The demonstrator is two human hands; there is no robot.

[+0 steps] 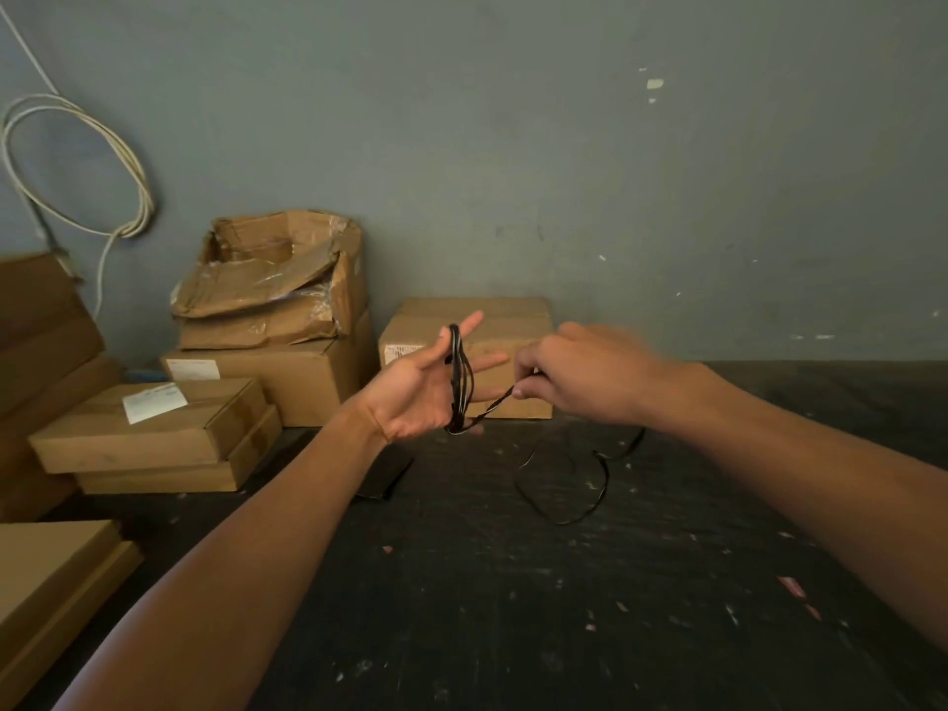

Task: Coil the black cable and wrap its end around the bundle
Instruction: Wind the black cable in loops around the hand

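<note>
My left hand (pixel 428 384) is raised palm up with its fingers spread and straight. Several loops of the thin black cable (pixel 458 382) are wound around those fingers. From the bottom of the loops a strand runs right to my right hand (pixel 569 374), which pinches it between thumb and fingers. The loose rest of the cable (pixel 574 479) lies in slack curves on the dark table (pixel 513 608) below my right hand.
Several cardboard boxes (pixel 277 351) are stacked at the back left against the grey wall; one box (pixel 492 320) stands right behind my hands. A white cable coil (pixel 131 197) hangs on the wall at left. A flat black item (pixel 382 479) lies under my left forearm.
</note>
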